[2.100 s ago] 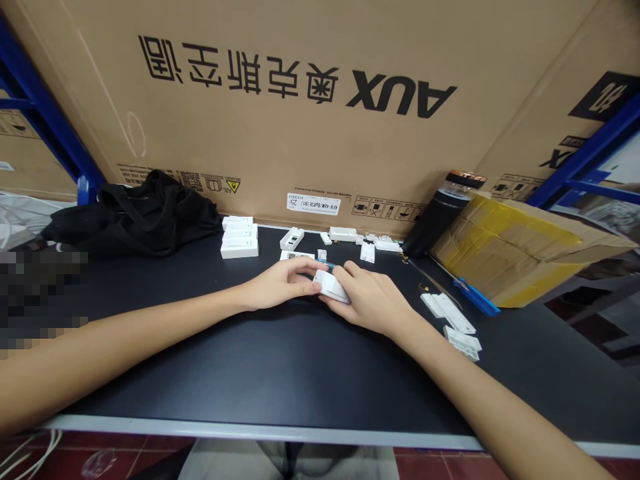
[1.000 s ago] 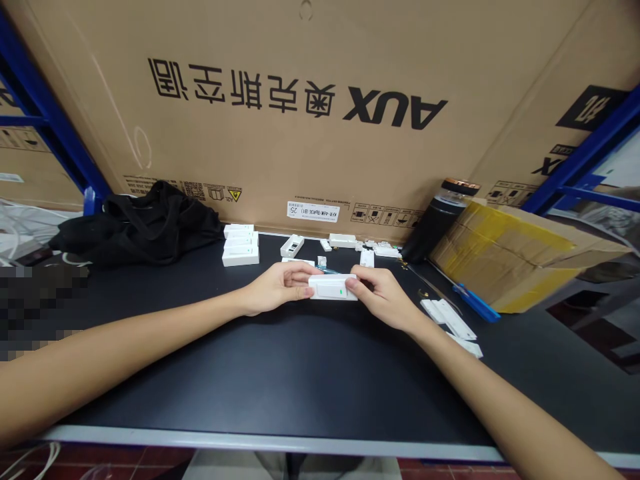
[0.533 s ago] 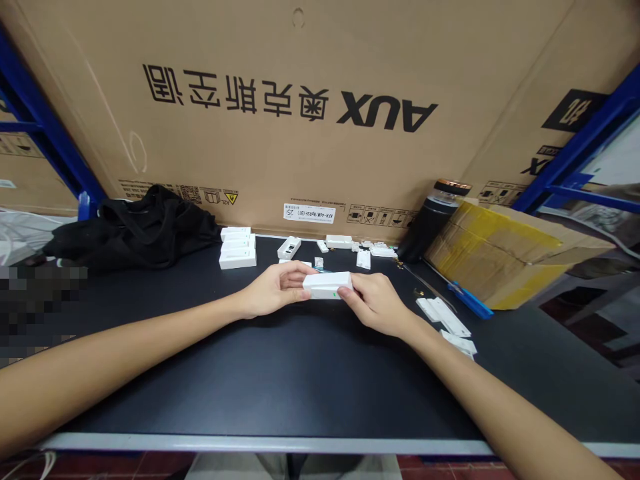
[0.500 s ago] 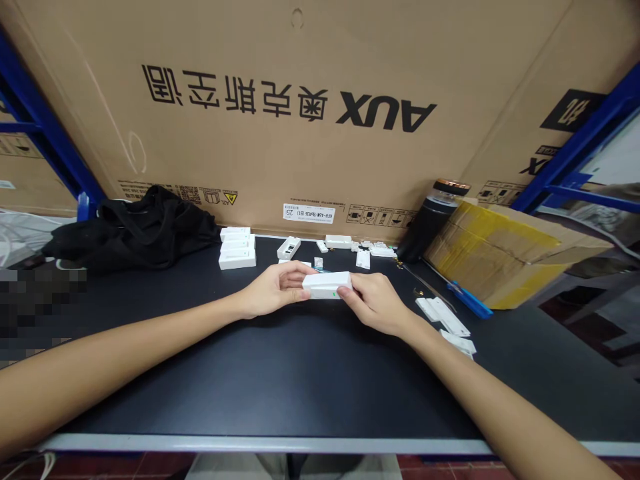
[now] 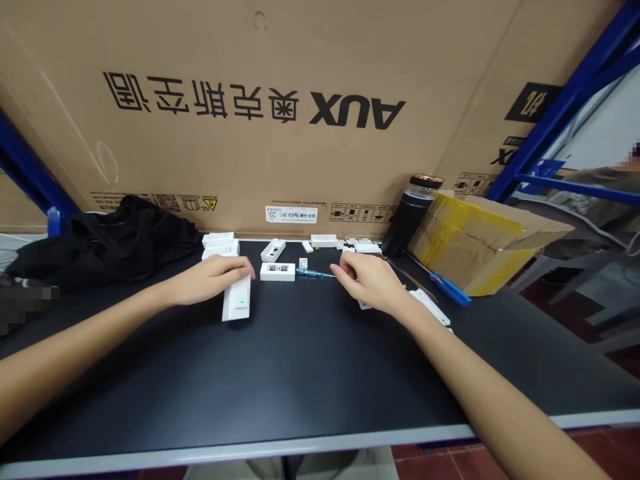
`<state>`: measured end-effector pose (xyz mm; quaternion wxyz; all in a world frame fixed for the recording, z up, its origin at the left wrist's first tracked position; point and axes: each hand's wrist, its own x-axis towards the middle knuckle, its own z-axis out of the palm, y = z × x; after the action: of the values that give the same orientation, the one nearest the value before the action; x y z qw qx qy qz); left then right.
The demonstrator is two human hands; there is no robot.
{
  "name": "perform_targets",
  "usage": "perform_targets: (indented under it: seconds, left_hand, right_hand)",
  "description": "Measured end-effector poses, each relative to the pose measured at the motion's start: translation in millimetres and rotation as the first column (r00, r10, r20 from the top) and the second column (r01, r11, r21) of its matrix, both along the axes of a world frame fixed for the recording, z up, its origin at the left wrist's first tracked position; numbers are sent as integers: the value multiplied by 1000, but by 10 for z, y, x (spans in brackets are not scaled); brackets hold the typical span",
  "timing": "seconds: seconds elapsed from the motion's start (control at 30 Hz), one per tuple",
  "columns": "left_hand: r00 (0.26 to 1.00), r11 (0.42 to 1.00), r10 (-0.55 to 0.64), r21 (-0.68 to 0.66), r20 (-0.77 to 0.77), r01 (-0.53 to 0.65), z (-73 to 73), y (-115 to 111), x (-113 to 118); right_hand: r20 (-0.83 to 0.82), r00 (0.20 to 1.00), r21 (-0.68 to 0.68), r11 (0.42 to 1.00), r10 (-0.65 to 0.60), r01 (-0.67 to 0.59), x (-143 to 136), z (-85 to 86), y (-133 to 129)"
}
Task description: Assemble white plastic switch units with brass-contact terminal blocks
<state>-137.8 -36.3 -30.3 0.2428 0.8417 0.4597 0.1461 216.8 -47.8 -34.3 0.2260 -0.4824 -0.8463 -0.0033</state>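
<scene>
My left hand (image 5: pixel 215 275) is closed on the upper end of a white box-shaped device (image 5: pixel 237 300) with a small green mark, tilted above the dark table. Just behind it lies a stack of white devices (image 5: pixel 220 245). My right hand (image 5: pixel 367 277) has its fingers curled in; a small white piece (image 5: pixel 365 306) shows under it, and whether the hand holds it is hidden. Between the hands, a white slotted housing (image 5: pixel 277 271) lies beside a translucent blue screwdriver (image 5: pixel 314 273). A second open housing (image 5: pixel 273 250) rests behind.
Black cloth (image 5: pixel 110 240) lies at the left. At the right stand a black bottle (image 5: pixel 407 217) and a taped carton (image 5: pixel 480 243), with a blue-handled tool (image 5: pixel 450 289) and white parts (image 5: pixel 430 307) in front. A large cardboard box (image 5: pixel 240 160) forms the back.
The hands have moved apart. My left hand has carried the white device left toward the stack, and my right hand has let go of it. The view has shifted to the right.
</scene>
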Motion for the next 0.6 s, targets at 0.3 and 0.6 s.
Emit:
perform_targets:
  seconds: [0.3,0.6]
  left_hand:
    - [778,840,508,415,-371,-350,-19,-319,-224]
    - [922,913,58,395,-384,107,-102,-279,-23]
  right_hand:
    - [78,996,2,999,53,-53,105,-130,143]
    - [80,997,46,999,-12,8,297,-87,223]
